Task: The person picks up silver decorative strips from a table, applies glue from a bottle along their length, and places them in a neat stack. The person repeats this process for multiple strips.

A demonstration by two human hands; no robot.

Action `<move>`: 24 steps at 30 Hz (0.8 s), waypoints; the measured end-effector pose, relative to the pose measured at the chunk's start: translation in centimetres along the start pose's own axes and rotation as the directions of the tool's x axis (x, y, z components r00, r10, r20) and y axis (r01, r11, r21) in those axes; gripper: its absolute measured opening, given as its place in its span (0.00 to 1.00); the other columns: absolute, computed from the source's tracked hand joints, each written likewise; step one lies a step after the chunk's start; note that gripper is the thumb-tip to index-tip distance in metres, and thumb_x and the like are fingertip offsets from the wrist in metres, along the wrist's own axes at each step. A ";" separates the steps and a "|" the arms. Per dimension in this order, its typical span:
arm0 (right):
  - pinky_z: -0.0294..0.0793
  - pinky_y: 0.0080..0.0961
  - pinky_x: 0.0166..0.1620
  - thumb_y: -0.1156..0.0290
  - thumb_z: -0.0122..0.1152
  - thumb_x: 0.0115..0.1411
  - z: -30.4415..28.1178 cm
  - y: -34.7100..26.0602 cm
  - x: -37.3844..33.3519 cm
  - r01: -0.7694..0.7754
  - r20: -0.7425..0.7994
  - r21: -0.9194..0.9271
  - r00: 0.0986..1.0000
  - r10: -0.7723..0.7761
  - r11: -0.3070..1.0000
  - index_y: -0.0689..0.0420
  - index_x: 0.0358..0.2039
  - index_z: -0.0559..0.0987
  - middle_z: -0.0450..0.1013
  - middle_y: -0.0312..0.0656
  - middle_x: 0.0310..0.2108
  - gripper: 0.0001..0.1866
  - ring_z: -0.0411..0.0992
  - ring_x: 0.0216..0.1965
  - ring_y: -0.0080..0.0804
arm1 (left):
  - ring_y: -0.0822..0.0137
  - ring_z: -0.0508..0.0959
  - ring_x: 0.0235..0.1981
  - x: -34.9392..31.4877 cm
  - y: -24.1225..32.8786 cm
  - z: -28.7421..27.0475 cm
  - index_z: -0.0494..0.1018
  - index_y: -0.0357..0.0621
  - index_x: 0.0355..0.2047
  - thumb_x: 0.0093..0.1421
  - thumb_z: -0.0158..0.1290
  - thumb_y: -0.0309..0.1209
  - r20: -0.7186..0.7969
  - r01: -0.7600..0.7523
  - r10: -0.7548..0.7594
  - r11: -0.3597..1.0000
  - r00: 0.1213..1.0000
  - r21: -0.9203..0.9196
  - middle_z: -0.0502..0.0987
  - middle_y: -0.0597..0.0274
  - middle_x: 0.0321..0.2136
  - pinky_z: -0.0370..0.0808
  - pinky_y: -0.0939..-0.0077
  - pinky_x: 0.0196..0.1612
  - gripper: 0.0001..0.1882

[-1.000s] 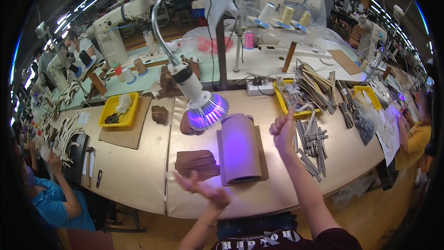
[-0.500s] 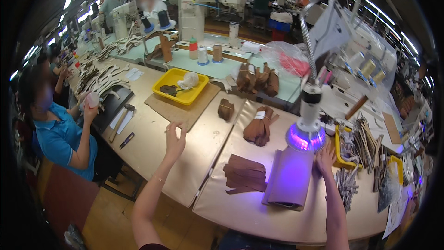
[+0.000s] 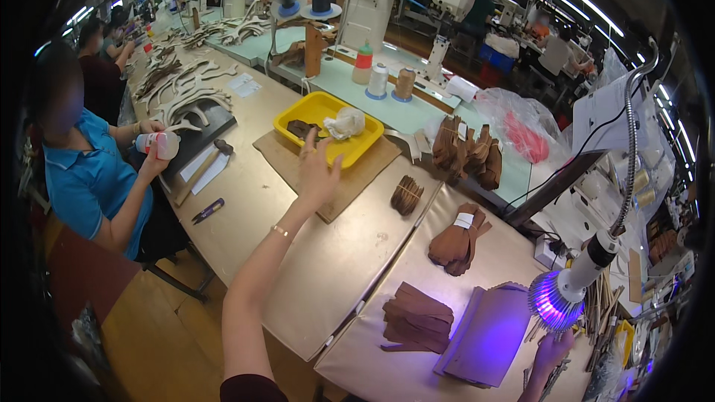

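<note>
L hand [image 3: 320,175] is stretched out over the near edge of the yellow tray [image 3: 363,146], palm down; grip is apart, fingers spread, nothing seen b/w them. Can't tell if fingertips touch the rim. Tray sits at an angle on a flat brown board [image 3: 356,181], L side of the table [image 3: 320,283], toward the far edge. In it: dark brown pieces [image 3: 301,129] at L, crumpled white plastic [image 3: 347,123] at R.

R hand [image 3: 553,353] is low at far R, just below the lamp [image 3: 555,301] in the view & partly hidden by it; can't tell if its grip is apart or together, or if it holds anything. Lamp throws purple light on the folded brown sheet [image 3: 485,331], just L of that hand.

L of the sheet: loose pile of brown strips [image 3: 417,316]. Farther back, a brown bundle w/ white band [image 3: 450,249], & a small tied bundle [image 3: 407,195] b/w that & the board.

Far L, co-worker in blue shirt [image 3: 93,171] holds a whitish bottle [image 3: 165,146]; nr them on the table, a hammer [image 3: 197,177] on white paper & a small dark cutter [image 3: 208,211].
</note>
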State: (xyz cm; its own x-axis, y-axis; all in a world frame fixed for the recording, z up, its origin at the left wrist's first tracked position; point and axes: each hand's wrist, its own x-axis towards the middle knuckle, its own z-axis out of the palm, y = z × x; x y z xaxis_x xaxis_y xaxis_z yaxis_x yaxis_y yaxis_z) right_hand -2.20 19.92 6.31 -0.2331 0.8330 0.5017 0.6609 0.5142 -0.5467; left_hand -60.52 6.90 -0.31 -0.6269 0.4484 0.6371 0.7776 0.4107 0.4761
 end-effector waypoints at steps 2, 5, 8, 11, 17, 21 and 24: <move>0.70 0.38 0.40 0.79 0.55 0.56 -0.8 -4.7 -1.8 0.085 -0.162 -0.027 0.983 -0.088 0.996 0.68 0.34 0.76 0.74 0.44 0.26 0.07 0.72 0.30 0.39 | 0.40 0.59 0.61 -2.8 -2.1 -0.6 0.59 0.37 0.58 0.61 0.51 0.36 -0.012 0.143 -0.144 0.989 0.990 -0.044 0.54 0.33 0.61 0.57 0.51 0.62 0.27; 0.67 0.35 0.32 0.79 0.56 0.55 -2.1 -10.7 -2.9 0.471 0.038 -0.172 0.881 -0.472 0.865 0.64 0.31 0.76 0.70 0.44 0.22 0.04 0.69 0.27 0.39 | 0.39 0.58 0.62 -4.0 -5.4 -0.8 0.58 0.38 0.59 0.62 0.51 0.35 -0.203 0.300 -0.304 0.953 0.931 -0.051 0.48 0.33 0.63 0.56 0.52 0.63 0.28; 0.64 0.27 0.28 0.68 0.64 0.54 -0.7 -16.1 -2.9 0.721 0.188 0.048 0.673 -0.716 0.691 0.55 0.26 0.78 0.69 0.37 0.21 0.05 0.70 0.24 0.33 | 0.39 0.57 0.62 -4.4 -6.9 -0.5 0.56 0.38 0.60 0.63 0.50 0.35 -0.282 0.381 -0.405 0.914 0.870 -0.138 0.43 0.32 0.64 0.55 0.52 0.63 0.28; 0.63 0.23 0.26 0.63 0.69 0.51 1.4 -21.0 -2.5 0.804 0.267 0.258 0.474 -0.839 0.536 0.50 0.26 0.80 0.70 0.32 0.23 0.07 0.71 0.23 0.27 | 0.39 0.57 0.62 -4.2 -7.1 -0.3 0.56 0.39 0.60 0.64 0.48 0.36 -0.235 0.391 -0.430 0.899 0.872 -0.196 0.42 0.33 0.64 0.54 0.53 0.63 0.27; 0.71 0.27 0.32 0.66 0.69 0.51 10.7 -28.6 1.0 0.568 0.378 0.457 0.572 -0.728 0.684 0.54 0.38 0.79 0.73 0.40 0.31 0.14 0.74 0.27 0.34 | 0.40 0.56 0.63 -4.2 -7.9 -0.8 0.57 0.41 0.58 0.64 0.48 0.38 -0.177 0.412 -0.454 0.882 0.873 -0.229 0.44 0.35 0.64 0.55 0.54 0.63 0.26; 0.70 0.20 0.35 0.69 0.62 0.59 19.9 -32.6 5.8 -0.110 0.582 0.683 0.679 -0.447 0.722 0.57 0.47 0.74 0.73 0.37 0.39 0.16 0.73 0.34 0.23 | 0.41 0.55 0.64 -4.3 -8.3 -0.8 0.58 0.41 0.58 0.64 0.48 0.38 -0.158 0.407 -0.452 0.878 0.878 -0.251 0.44 0.36 0.64 0.55 0.54 0.63 0.26; 0.69 0.17 0.37 0.65 0.59 0.62 24.7 -33.9 9.0 -0.467 0.744 0.599 0.625 -0.237 0.650 0.56 0.48 0.74 0.73 0.33 0.37 0.16 0.72 0.34 0.19 | 0.41 0.54 0.64 -4.4 -8.2 -0.8 0.58 0.41 0.58 0.63 0.48 0.37 -0.146 0.398 -0.455 0.866 0.878 -0.304 0.44 0.37 0.64 0.54 0.54 0.63 0.25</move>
State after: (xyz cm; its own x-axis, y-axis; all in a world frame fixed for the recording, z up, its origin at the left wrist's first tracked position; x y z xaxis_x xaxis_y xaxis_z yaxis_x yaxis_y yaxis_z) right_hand -44.32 15.04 12.73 -0.8328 0.5508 -0.0555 0.1110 0.0679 -0.9915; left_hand -64.09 0.91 -6.47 -0.8976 0.0909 0.4314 0.4382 0.2928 0.8499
